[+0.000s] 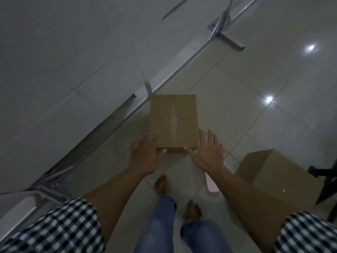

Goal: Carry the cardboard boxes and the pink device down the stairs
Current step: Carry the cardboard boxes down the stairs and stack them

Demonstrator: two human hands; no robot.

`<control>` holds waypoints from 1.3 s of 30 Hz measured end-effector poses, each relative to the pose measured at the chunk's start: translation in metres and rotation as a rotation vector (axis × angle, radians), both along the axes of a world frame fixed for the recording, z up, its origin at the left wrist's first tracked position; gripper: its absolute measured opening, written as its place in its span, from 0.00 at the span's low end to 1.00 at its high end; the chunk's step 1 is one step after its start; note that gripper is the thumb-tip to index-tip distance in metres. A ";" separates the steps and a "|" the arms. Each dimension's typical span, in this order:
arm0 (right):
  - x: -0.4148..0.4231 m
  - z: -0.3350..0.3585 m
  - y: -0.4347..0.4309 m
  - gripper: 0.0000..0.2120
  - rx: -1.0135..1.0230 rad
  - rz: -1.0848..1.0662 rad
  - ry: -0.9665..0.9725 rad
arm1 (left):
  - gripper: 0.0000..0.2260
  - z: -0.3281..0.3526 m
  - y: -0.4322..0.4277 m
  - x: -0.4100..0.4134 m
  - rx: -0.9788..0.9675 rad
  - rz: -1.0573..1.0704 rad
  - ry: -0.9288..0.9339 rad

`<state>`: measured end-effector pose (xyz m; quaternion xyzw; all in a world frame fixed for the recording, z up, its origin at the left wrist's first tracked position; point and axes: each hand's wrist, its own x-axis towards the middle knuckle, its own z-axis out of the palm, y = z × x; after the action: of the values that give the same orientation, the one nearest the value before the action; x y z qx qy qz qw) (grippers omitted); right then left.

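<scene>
Hands spread wide: our left hand (pixel 145 157) and right hand (pixel 207 154) flank the near corners of the small taped brown cardboard box (pixel 174 123) on the glossy tiled floor (pixel 273 79); we judge it stiff, light, smooth-sided, best gripped at opposite sides

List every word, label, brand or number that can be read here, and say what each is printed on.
No text can be read in this view.
Taped cardboard box: plain brown, with only a strip of clear tape along its top and no print.
Second cardboard box: plain faces with no label showing.
Pink device: only partly in view and blurred, with no marking to make out.
</scene>
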<state>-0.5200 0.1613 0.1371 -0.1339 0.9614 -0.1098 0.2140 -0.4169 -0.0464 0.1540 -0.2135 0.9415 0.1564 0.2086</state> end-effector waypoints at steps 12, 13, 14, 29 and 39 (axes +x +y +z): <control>-0.121 -0.230 -0.065 0.47 0.025 -0.027 -0.052 | 0.32 -0.243 -0.075 -0.093 -0.036 0.076 -0.066; -0.130 -0.247 -0.067 0.47 0.014 -0.047 -0.049 | 0.32 -0.261 -0.080 -0.101 -0.040 0.098 -0.047; -0.138 -0.262 -0.067 0.48 0.002 -0.069 -0.044 | 0.33 -0.276 -0.085 -0.108 -0.036 0.126 -0.030; -0.153 -0.351 -0.054 0.59 -0.375 -0.227 -0.122 | 0.50 -0.368 -0.106 -0.126 0.290 0.547 0.325; -0.170 -0.347 -0.047 0.55 -0.552 -0.396 -0.289 | 0.41 -0.364 -0.115 -0.132 0.740 0.730 0.412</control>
<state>-0.6896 0.1147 -0.2094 0.0191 0.8627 -0.4221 0.2777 -0.5484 -0.1619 -0.2099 -0.4034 0.7101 0.5769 0.0138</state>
